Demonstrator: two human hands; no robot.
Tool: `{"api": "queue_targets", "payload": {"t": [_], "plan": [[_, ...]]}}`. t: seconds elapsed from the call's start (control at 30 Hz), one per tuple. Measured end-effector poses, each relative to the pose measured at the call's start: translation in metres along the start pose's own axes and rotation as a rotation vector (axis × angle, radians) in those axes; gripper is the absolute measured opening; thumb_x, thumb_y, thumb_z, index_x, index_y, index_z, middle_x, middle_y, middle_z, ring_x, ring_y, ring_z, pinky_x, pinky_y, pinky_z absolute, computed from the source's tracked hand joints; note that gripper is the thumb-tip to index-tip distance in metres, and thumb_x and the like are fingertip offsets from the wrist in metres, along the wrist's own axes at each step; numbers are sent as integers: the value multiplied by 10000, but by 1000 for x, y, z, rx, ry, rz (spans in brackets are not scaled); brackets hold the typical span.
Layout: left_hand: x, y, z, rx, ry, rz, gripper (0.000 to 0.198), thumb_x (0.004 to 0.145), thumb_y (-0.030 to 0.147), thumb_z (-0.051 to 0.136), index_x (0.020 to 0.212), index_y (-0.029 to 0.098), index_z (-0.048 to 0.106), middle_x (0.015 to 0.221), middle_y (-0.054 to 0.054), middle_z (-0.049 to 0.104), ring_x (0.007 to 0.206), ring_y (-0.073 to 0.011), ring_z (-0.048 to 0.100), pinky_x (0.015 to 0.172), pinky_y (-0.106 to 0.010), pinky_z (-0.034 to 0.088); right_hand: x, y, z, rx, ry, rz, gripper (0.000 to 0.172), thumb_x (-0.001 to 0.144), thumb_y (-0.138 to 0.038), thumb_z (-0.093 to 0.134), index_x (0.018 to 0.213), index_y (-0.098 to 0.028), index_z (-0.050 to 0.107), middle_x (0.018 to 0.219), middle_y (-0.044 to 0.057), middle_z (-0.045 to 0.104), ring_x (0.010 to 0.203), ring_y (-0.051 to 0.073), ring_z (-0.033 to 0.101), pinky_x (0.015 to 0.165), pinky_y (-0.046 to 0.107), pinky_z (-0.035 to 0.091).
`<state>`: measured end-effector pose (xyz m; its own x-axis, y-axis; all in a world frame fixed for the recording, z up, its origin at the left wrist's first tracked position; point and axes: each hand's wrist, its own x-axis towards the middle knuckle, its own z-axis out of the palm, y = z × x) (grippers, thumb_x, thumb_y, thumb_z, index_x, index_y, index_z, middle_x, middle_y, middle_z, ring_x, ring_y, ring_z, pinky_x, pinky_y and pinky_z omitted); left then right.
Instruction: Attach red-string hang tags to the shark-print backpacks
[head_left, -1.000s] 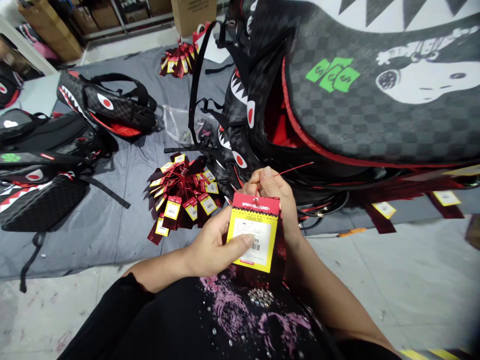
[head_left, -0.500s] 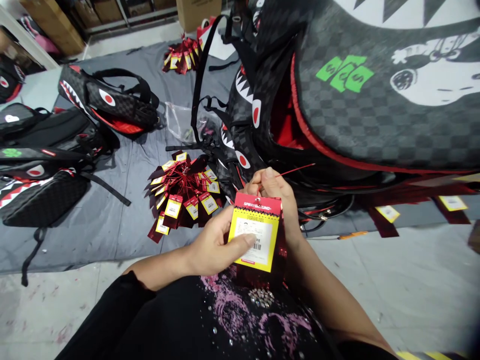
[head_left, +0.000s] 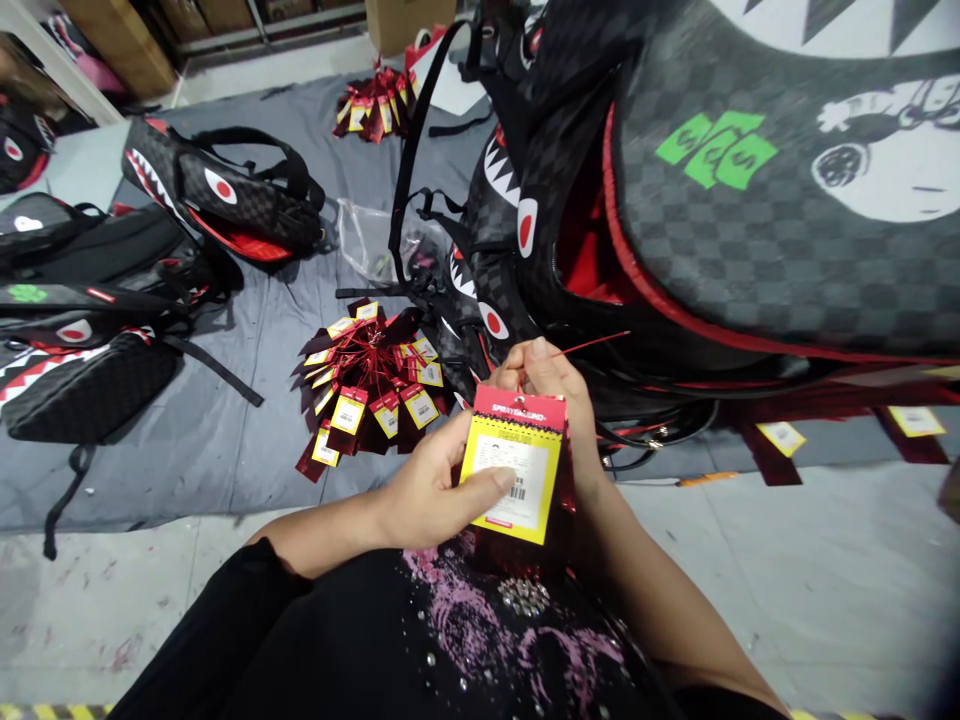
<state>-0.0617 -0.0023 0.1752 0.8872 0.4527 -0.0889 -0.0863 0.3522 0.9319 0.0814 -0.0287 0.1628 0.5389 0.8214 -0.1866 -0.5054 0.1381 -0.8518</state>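
A red and yellow hang tag (head_left: 517, 410) with a white barcode label is in front of my body. My left hand (head_left: 435, 480) is closed on it, thumb pressed across the label. Just above the tag's top edge, my right hand (head_left: 551, 385) pinches a thin red string (head_left: 592, 344), whose free end sticks out to the right. Dark red shiny material shows behind and below the tag. Left of my hands, a fanned bundle of similar tags (head_left: 349, 410) lies on the grey cloth (head_left: 247, 440). Black checkered backpacks (head_left: 705, 240) stand close beyond my right hand.
More shark-face backpacks (head_left: 225, 190) lie at the left. Another tag bundle (head_left: 379, 105) and a clear plastic bag (head_left: 364, 240) rest further back. Several tags (head_left: 780, 438) hang over the cloth's edge at the right. A cardboard box (head_left: 405, 25) stands behind.
The view has shifted slightly, so the backpacks at the right appear a little further right. Both hands keep their hold on the tag and string, almost unmoved.
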Motion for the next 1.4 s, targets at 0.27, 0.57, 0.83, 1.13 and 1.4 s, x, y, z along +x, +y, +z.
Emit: {"api": "queue_targets", "payload": {"t": [0.27, 0.57, 0.83, 1.13, 1.4], "plan": [[1, -1, -1, 3, 36, -26, 319, 877, 309, 637, 1142, 171, 525, 1089, -69, 682, 884, -147, 647, 776, -256, 519, 4, 4, -1, -15, 13, 15, 372, 803, -561, 677, 743, -219, 543, 542, -57, 531, 459, 81, 470, 446, 200, 404], [2, -4, 0, 33, 64, -18, 304, 870, 291, 641, 1120, 159, 531, 1033, -62, 667, 847, -130, 628, 774, -246, 510, 5, 4, -2, 31, 29, 40, 373, 782, -544, 712, 749, -209, 551, 562, -58, 552, 469, 71, 484, 464, 190, 415], [2, -4, -2, 29, 62, -38, 324, 870, 316, 640, 1132, 160, 529, 1035, -61, 662, 850, -138, 628, 774, -259, 515, 2, 4, -2, -3, 16, 33, 370, 812, -543, 679, 739, -214, 527, 554, -62, 526, 463, 72, 468, 453, 190, 399], [1, -8, 0, 59, 57, -27, 344, 874, 322, 625, 1162, 165, 520, 1066, -71, 673, 870, -153, 647, 776, -275, 531, 2, 3, -3, -16, 19, 27, 377, 794, -554, 691, 735, -215, 536, 561, -59, 531, 467, 76, 472, 462, 198, 403], [13, 4, -61, 881, 295, 176, 373, 914, 251, 550, 1284, 212, 529, 1268, -83, 620, 1177, -214, 574, 1031, -393, 445, 5, 38, -11, -329, 120, -247, 348, 923, -548, 473, 783, -231, 504, 523, -74, 493, 486, 93, 482, 556, 228, 438]]}}
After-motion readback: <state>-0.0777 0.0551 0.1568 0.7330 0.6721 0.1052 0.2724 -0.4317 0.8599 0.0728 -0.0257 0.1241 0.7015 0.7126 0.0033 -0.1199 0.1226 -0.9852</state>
